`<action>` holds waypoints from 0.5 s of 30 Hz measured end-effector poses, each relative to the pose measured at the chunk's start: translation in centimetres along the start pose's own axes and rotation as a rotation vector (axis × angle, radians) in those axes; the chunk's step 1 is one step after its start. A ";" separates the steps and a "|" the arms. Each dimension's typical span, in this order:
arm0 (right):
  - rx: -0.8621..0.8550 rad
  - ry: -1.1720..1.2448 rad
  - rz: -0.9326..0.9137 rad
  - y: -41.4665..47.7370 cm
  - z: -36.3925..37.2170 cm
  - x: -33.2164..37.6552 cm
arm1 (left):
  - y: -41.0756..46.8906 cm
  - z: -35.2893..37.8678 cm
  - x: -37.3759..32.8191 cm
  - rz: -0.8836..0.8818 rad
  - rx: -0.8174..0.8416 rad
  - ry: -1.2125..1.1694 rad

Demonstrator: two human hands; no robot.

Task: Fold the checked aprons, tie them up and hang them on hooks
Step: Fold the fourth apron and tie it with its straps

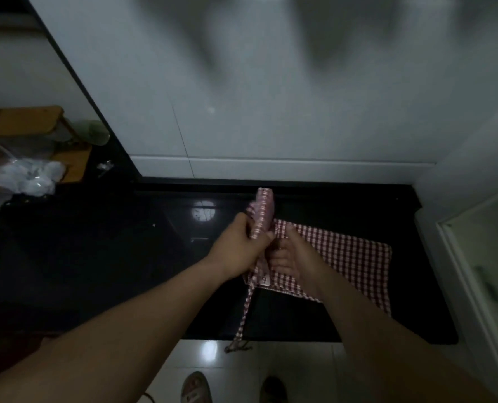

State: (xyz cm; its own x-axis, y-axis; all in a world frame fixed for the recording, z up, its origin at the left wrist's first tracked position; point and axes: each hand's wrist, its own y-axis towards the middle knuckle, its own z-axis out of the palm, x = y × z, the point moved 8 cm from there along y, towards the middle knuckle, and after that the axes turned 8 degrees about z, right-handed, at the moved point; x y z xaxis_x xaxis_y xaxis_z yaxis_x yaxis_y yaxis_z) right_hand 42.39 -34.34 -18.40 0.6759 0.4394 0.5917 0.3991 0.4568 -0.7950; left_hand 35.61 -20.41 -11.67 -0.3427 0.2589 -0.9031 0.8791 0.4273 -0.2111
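A red-and-white checked apron (349, 254) lies folded flat on the black countertop (125, 242), towards its right end. My left hand (242, 245) grips a bunched strip of the checked cloth (263, 210) that stands up from the apron's left edge. Just right of it, my right hand (291, 254) holds the apron's left edge with curled fingers. A checked strap (246, 309) trails from under my hands over the counter's front edge and ends in a knot (237, 346) above the floor. No hooks are in view.
White wall tiles rise behind the counter. At the far left stand a wooden rack (35, 123), a glass (96, 132) and a crumpled white plastic bag (29, 175). A white cabinet edge (474, 257) bounds the right side. My feet in slippers (197, 388) stand on the white floor.
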 end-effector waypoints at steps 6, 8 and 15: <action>0.247 0.261 -0.013 -3.2 -1.6 0.8 | -0.8 5.0 -0.3 0.332 0.114 0.336; 0.086 0.158 -0.004 -2.5 -3.2 -0.1 | -0.7 4.6 0.2 0.371 0.017 0.343; -0.025 0.337 0.066 -1.6 -6.0 -2.3 | 1.1 6.3 5.0 -0.326 0.075 -0.363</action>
State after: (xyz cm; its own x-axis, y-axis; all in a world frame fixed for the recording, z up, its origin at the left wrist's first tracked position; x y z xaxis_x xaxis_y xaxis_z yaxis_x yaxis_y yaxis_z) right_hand 43.91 -40.69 -19.30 0.8659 0.1855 0.4646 0.3596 0.4147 -0.8358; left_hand 36.96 -24.10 -18.76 -0.4784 -0.2021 -0.8546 0.7710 0.3692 -0.5189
